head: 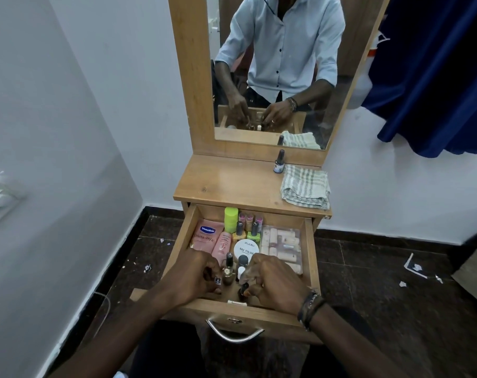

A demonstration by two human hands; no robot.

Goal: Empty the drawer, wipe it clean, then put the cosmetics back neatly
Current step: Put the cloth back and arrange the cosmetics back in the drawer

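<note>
The wooden drawer (177, 241) is pulled out and holds cosmetics: a pink Vaseline sachet (204, 237), a pink tube (221, 245), a lime bottle (230, 219), several nail polish bottles (248, 226), a white Zudio nail polish tub (247, 248) and a clear box of tubes (282, 245). My left hand (193, 276) pinches a small dark-capped bottle (217, 281) at the drawer's front, beside a gold polish bottle (228, 268). My right hand (275, 282) grips a small dark bottle (243, 290) near the front wall.
On the dresser top (226, 181) lie a folded striped cloth (305, 189) and one dark polish bottle (279, 162). A mirror (281, 69) stands behind. A metal handle (234, 334) hangs on the drawer front. Paper scraps litter the dark floor (382, 282). A blue curtain (436, 77) hangs right.
</note>
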